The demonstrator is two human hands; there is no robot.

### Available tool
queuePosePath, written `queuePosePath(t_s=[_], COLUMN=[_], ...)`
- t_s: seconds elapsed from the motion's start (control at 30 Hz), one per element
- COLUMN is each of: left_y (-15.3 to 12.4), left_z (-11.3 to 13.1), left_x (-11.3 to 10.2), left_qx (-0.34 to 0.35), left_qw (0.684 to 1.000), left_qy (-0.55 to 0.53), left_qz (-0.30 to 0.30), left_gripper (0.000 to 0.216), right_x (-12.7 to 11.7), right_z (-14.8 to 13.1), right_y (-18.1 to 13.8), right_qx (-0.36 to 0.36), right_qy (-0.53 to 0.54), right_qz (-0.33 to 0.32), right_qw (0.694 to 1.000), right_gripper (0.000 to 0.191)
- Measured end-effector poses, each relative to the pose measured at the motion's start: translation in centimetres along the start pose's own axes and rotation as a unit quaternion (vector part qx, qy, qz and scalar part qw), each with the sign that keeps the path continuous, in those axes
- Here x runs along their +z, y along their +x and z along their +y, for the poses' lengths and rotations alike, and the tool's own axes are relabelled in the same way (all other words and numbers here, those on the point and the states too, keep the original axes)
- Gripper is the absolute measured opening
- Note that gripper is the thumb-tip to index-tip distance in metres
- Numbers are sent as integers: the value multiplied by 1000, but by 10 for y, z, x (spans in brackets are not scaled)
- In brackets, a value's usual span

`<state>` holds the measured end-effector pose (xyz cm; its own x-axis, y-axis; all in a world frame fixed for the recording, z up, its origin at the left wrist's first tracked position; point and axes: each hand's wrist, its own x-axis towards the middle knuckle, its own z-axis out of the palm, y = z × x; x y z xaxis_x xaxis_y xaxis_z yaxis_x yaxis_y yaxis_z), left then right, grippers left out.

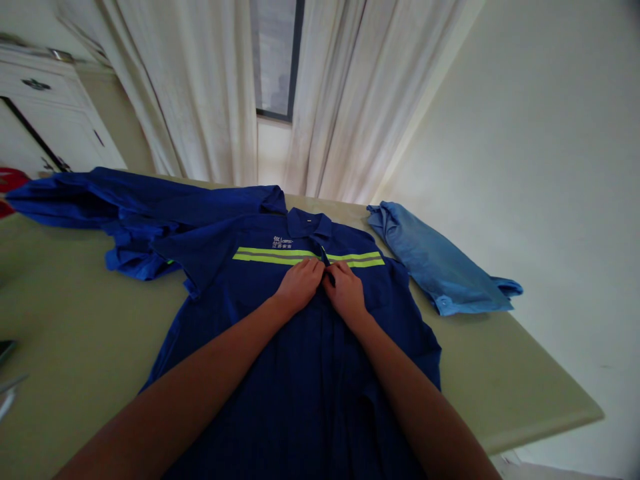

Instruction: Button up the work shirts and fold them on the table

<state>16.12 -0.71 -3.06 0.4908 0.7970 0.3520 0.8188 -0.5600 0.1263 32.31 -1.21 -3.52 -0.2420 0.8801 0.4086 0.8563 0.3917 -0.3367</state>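
A dark blue work shirt (300,373) lies face up with its collar pointing away from me. A yellow-green reflective stripe with a grey centre line crosses its chest, and white lettering sits above the stripe on the left. My left hand (301,285) pinches the front opening just under the stripe. Close beside it, my right hand (345,291) grips the other edge of that opening, with the fingertips of both hands nearly touching. The cloth at the placket is raised a little between them. Any button there is hidden by my fingers.
More dark blue clothing (150,200) lies bunched at the back left. A folded light blue garment (435,260) rests at the right, near the wall. The greenish table (520,373) ends at the right. Curtains (200,87) hang behind, and a dark object (6,349) is at the left edge.
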Motion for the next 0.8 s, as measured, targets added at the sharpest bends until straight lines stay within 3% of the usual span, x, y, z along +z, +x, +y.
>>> queuePosePath(t_s=[0.13, 0.37, 0.53, 0.8], left_y=[-1, -2, -1, 1], left_z=[3, -2, -5, -5], left_x=[-4, 4, 12, 6], left_qx=[-27, -35, -43, -59], left_qw=[1000, 999, 996, 989], left_qy=[9, -36, -74, -132], left_qz=[-5, 16, 26, 18], left_gripper=[23, 20, 17, 15], right_x=[-1, 3, 3, -2], right_z=[-3, 3, 3, -3], right_y=[0, 0, 0, 0], right_qx=[-10, -38, -26, -11], right_qy=[-6, 27, 24, 26], right_qz=[-15, 25, 35, 34], right_qw=[1000, 999, 999, 999], right_gripper=[18, 16, 14, 12])
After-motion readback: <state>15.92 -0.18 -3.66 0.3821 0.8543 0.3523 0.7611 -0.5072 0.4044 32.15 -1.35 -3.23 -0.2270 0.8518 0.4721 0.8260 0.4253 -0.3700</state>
